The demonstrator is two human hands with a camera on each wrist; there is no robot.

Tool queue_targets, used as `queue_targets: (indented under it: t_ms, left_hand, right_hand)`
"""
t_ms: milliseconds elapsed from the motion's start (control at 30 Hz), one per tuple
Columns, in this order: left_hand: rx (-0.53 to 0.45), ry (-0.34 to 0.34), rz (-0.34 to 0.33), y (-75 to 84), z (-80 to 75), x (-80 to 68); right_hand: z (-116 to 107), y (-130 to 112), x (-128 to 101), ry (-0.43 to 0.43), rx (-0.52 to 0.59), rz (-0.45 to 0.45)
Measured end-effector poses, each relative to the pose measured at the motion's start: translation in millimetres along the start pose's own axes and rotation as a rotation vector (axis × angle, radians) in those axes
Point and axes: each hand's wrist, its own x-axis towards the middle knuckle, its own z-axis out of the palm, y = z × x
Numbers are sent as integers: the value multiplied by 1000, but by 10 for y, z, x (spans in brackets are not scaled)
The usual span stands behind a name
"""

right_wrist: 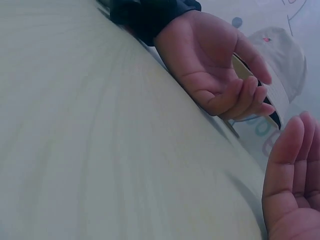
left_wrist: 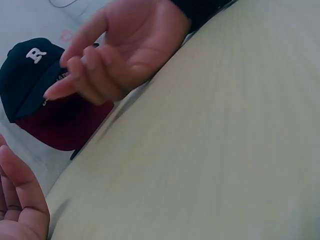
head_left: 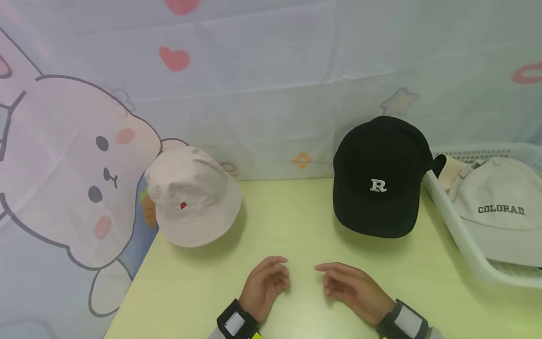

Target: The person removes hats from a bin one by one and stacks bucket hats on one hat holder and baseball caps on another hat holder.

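Observation:
My left hand (head_left: 266, 286) rests low over the table, its fingers loosely curled and holding nothing. Facing it, my right hand (head_left: 355, 292) is likewise relaxed, with a gap between the two sets of fingertips. Beyond the left hand is a cream bucket hat (head_left: 192, 195) with a small strawberry on its front. A black cap (head_left: 377, 174) with a white R stands beyond the right hand. In the left wrist view a dark red cap (left_wrist: 65, 125) shows beneath the black one. Under the bucket hat, the right wrist view shows a dark-edged brim.
At the right, a white plastic basket (head_left: 455, 230) holds a beige cap (head_left: 493, 197) lettered COLORAD and a tan piece behind it. The pale yellow table (head_left: 283, 216) meets a hanging cloth (head_left: 262, 127) printed with a rabbit and hearts.

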Motion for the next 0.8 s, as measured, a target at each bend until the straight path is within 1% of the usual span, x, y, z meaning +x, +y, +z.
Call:
queue_targets:
  t_ms: [167, 400, 567, 800]
  left_hand:
    - [-47, -32, 4, 5, -36, 29]
    - [-59, -44, 1, 5, -27, 25]
    - [-77, -54, 3, 5, -23, 21]
    - [-89, -73, 7, 0, -40, 15]
  right_hand:
    - [-91, -69, -249, -48, 77, -26]
    - [-242, -116, -507, -95, 156, -57]
    - [-304, -141, -615, -110, 167, -83]
    - [-359, -204, -757, -94, 172, -79]
